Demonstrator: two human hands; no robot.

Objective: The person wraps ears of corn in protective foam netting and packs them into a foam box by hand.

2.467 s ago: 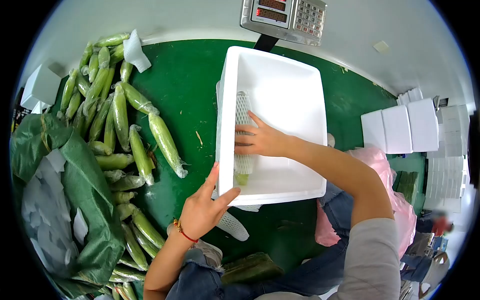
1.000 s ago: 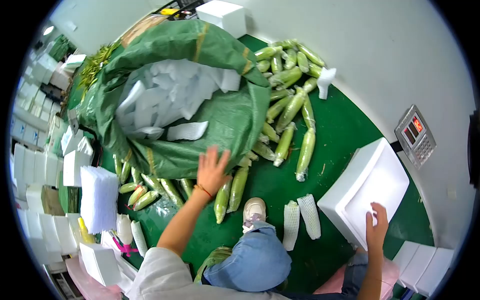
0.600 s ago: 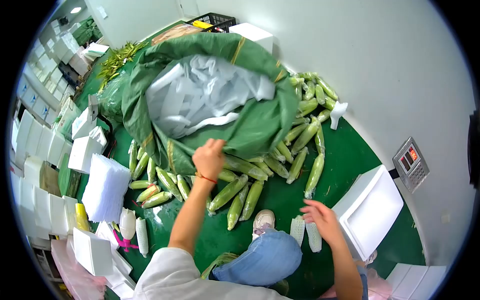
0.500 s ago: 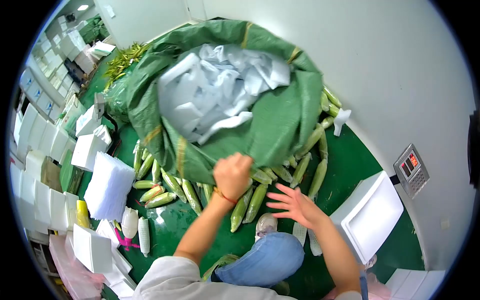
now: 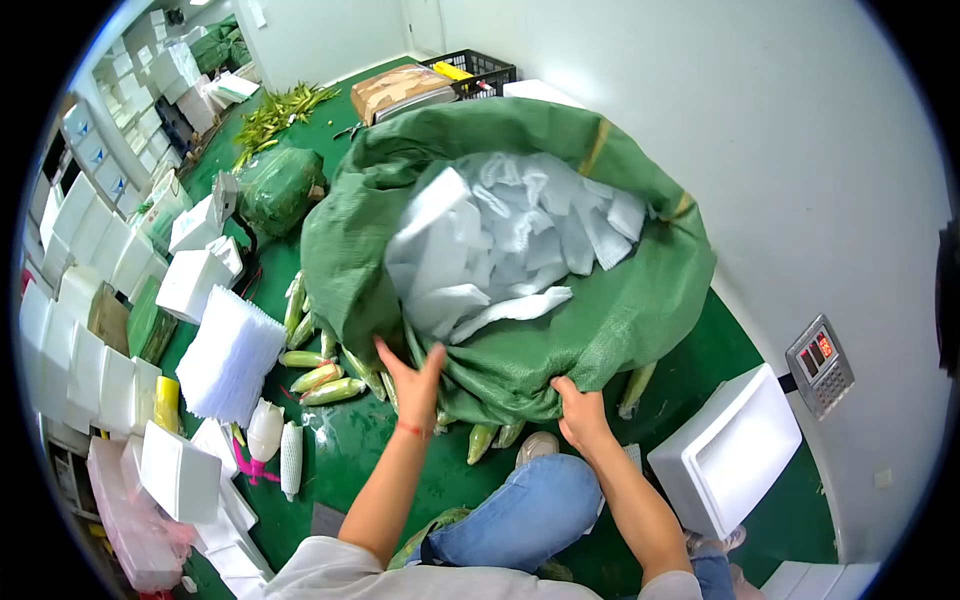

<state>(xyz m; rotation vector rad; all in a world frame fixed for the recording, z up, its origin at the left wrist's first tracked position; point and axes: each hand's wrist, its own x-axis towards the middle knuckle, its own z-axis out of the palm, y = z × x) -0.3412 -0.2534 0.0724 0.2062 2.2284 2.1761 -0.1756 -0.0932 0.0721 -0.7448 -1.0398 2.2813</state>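
Observation:
A large green woven sack (image 5: 520, 380) stands open before me, with many white foam net sleeves (image 5: 490, 240) inside. My left hand (image 5: 412, 385) is at the sack's near left side, thumb and fingers spread apart against it. On the near right rim, my right hand (image 5: 580, 412) grips the green fabric between thumb and fingers. Plastic-wrapped corn cobs (image 5: 335, 390) show at the left of the sack and below it, partly hidden under it. The white foam box (image 5: 725, 450) is tilted at the right, below the scale display (image 5: 820, 365).
At the left are a stack of white foam sheets (image 5: 232, 355), a white bottle with a pink part (image 5: 264, 432), a netted cob (image 5: 291, 460) and white foam boxes (image 5: 180, 470). A black crate (image 5: 485, 72) and a green bundle (image 5: 282, 190) lie farther back. A co-worker's shoe (image 5: 730, 540) shows lower right.
My hands have left the foam box and come to the sack. The sack has shifted over the cobs, my left hand has opened, and my right hand has taken hold of the rim. The view has turned left.

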